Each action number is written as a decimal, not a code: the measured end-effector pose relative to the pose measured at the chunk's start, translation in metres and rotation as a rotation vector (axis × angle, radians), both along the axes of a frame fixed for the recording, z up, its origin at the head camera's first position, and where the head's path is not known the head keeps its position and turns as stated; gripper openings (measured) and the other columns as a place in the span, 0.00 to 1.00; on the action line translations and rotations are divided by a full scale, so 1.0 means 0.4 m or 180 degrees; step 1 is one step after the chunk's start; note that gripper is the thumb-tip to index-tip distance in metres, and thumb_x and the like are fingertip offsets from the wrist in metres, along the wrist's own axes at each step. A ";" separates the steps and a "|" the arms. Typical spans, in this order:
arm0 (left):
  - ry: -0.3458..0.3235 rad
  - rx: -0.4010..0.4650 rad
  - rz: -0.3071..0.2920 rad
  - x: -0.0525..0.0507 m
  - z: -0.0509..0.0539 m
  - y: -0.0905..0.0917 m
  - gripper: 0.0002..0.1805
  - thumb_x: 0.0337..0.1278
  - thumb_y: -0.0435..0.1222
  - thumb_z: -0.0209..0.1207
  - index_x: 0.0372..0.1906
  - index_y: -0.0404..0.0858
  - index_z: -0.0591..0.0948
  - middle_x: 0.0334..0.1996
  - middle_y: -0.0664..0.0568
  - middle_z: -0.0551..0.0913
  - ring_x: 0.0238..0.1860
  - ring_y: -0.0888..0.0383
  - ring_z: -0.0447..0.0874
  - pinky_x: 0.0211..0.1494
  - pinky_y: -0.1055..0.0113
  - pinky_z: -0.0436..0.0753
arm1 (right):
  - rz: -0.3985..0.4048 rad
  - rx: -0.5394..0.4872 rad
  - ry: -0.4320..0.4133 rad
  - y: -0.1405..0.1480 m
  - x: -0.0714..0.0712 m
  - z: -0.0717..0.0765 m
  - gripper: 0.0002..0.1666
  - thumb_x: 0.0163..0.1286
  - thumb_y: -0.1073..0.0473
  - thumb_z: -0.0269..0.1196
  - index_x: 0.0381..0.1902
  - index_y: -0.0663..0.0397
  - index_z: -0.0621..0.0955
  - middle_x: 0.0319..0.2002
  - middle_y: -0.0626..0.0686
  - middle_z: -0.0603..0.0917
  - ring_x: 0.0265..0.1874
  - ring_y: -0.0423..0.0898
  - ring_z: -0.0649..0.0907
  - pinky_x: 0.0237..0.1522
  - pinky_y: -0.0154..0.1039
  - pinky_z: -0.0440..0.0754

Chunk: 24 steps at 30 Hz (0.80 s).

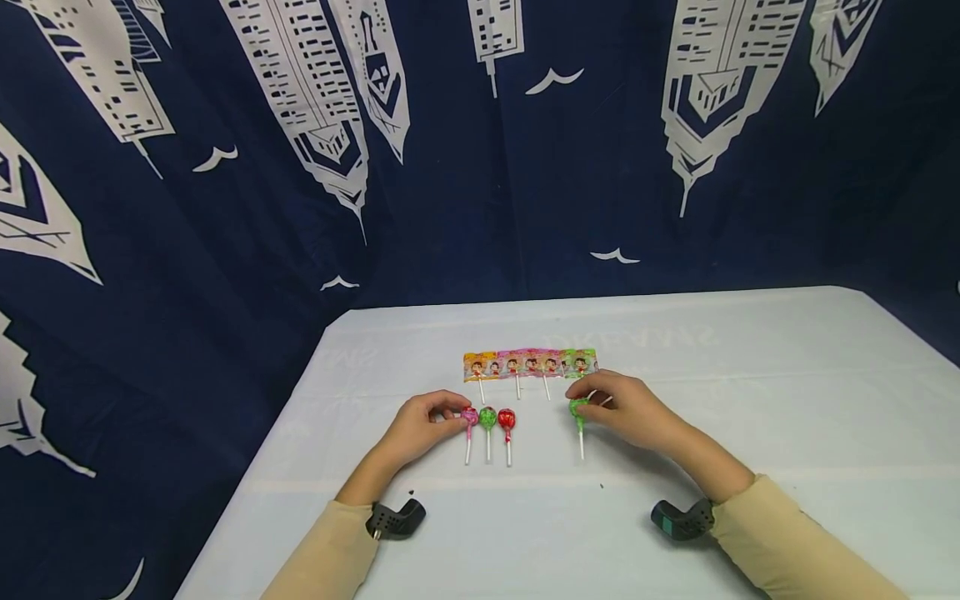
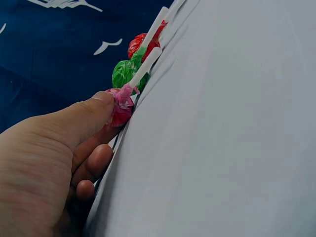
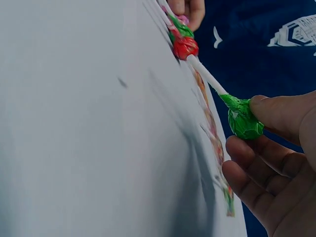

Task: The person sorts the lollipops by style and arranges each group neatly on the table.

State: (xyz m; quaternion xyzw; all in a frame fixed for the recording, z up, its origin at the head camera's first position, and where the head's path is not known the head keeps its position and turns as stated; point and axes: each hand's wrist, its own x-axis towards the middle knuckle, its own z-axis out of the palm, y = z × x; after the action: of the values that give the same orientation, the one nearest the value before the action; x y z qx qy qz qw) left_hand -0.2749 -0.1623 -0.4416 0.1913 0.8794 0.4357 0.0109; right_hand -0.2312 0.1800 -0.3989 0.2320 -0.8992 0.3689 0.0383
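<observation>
My left hand (image 1: 422, 427) pinches the wrapped head of a pink lollipop (image 2: 121, 106) between thumb and finger at the left end of a short row. Beside it lie a green lollipop (image 1: 487, 417) and a red lollipop (image 1: 507, 419), their white sticks pointing toward me. Off to the right, my right hand (image 1: 626, 407) grips a second green lollipop (image 3: 243, 121) by its head, thumb on one side and fingers on the other. That lollipop is held above the table in the right wrist view, its stick pointing away from the palm.
Behind the row, a strip of flat-wrapped lollipops (image 1: 531, 364) in orange, pink and green lies across the white table (image 1: 480, 533). A dark blue curtain (image 1: 450, 217) with white building prints hangs at the back and left. Black wrist devices (image 1: 397, 520) sit on both forearms.
</observation>
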 end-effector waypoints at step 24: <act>-0.0002 -0.0030 -0.0005 -0.001 0.001 0.003 0.11 0.55 0.40 0.70 0.44 0.52 0.87 0.31 0.58 0.83 0.28 0.62 0.73 0.29 0.72 0.71 | 0.0199 0.0082 -0.0080 -0.154 -0.042 -0.050 0.09 0.67 0.61 0.66 0.45 0.51 0.86 0.43 0.47 0.88 0.35 0.36 0.81 0.41 0.33 0.81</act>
State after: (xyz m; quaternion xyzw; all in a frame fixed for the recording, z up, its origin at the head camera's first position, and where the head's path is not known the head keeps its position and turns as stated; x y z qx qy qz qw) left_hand -0.2752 -0.1612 -0.4412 0.1918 0.8813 0.4317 0.0124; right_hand -0.2478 0.1185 -0.4189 0.2558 -0.8967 0.3612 0.0125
